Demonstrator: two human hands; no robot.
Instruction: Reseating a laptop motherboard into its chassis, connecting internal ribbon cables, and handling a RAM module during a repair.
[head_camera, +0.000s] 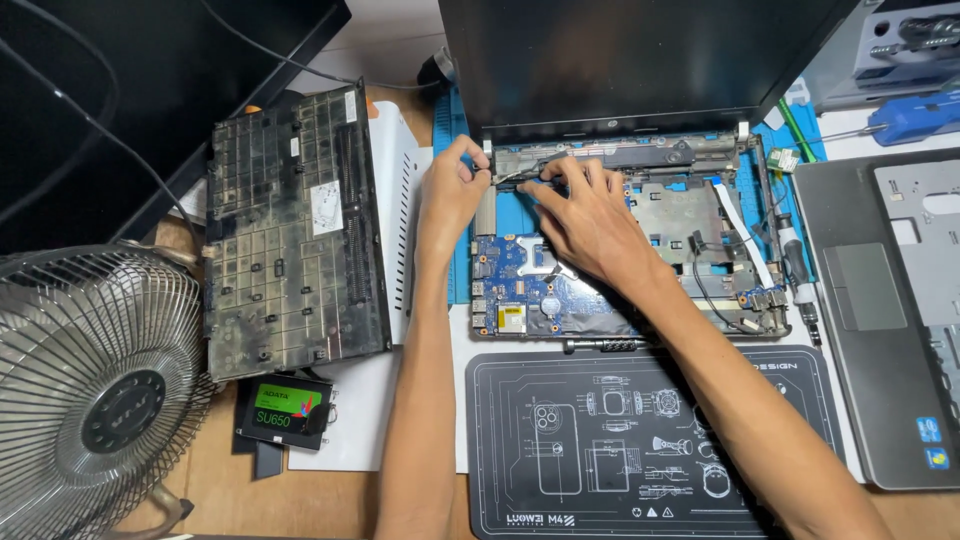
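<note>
With the grey palmrest cover (890, 300) already off, our left hand (450, 195) and right hand (590, 225) fingers pinch a thin cable (507, 176) above the still-seated blue motherboard (520, 285).

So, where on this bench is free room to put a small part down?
The dark work mat in front of the opened laptop is bare between the forearms. The wood strip beside the fan is narrow. Around both hands, left hand and right hand, it is crowded.

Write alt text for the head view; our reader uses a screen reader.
Both hands, left hand and right hand, pinch at a thin cable near the hinge of an opened laptop with its blue circuit board exposed.
</note>
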